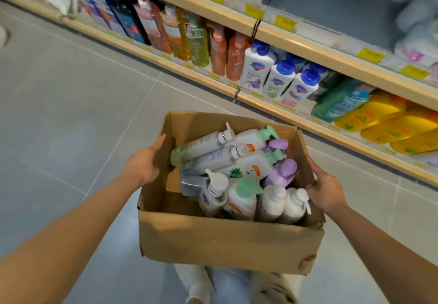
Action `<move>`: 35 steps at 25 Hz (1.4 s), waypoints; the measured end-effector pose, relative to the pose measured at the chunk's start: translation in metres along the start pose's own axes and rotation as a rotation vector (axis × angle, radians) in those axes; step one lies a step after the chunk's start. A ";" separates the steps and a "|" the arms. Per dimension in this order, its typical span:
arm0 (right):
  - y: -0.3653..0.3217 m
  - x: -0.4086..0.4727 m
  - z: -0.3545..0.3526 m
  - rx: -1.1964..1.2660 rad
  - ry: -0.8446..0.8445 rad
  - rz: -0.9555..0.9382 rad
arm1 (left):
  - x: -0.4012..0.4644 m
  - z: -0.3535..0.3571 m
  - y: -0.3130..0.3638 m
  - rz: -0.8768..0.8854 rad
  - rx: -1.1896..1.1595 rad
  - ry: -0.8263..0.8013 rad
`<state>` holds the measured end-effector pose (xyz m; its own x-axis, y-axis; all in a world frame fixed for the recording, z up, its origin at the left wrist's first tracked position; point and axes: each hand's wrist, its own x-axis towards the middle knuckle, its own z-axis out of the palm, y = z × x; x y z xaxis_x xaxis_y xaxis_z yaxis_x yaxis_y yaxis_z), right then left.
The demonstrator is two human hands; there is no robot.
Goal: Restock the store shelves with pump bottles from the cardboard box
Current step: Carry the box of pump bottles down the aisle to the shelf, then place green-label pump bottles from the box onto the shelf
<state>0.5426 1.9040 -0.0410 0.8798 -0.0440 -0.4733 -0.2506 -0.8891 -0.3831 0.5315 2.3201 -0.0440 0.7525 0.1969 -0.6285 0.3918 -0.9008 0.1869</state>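
Observation:
An open cardboard box [227, 239] hangs in front of me above the floor, carried between both hands. My left hand [144, 163] grips its left wall, thumb over the rim. On the right wall, my right hand [326, 188] grips the rim. Inside lie several pump bottles [239, 199]: white ones with green, purple and white pump heads, some on their sides, some upright. The lower store shelf [272, 109] runs diagonally ahead and to the right, lined with bottles.
On the shelf stand orange and green pump bottles [196, 40], white bottles with blue caps [279, 76] and yellow bottles [388, 123]. A higher shelf with yellow price tags [284, 22] overhangs them. Grey tiled floor [71, 114] spreads to the left. My legs show below the box.

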 end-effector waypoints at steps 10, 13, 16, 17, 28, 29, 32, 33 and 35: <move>0.018 0.069 0.074 0.072 0.132 0.191 | 0.141 0.012 0.013 0.177 0.106 0.015; 0.045 0.085 0.092 0.114 0.185 0.252 | 0.175 0.044 0.031 0.229 0.068 0.050; 0.063 0.084 0.116 0.125 0.217 0.295 | 0.187 0.078 0.038 0.264 0.026 0.118; 0.069 0.083 0.124 0.144 0.235 0.306 | 0.188 0.087 0.039 0.269 -0.001 0.133; 0.072 0.106 0.111 0.096 0.119 0.353 | 0.224 0.076 0.063 0.309 0.132 0.120; 0.071 0.106 0.102 0.104 0.046 0.373 | 0.220 0.071 0.065 0.301 0.131 0.095; 0.053 0.098 0.064 0.116 -0.050 0.348 | 0.194 0.038 0.079 0.277 0.024 0.052; 0.042 0.094 0.053 0.140 -0.043 0.320 | 0.183 0.026 0.084 0.304 -0.006 0.045; 0.022 0.085 0.039 0.207 -0.014 0.235 | 0.161 0.009 0.096 0.412 -0.013 0.044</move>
<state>0.5965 1.8985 -0.1202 0.7829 -0.2298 -0.5781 -0.5243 -0.7438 -0.4144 0.6859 2.2622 -0.1339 0.8695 -0.1625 -0.4664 0.0597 -0.9029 0.4257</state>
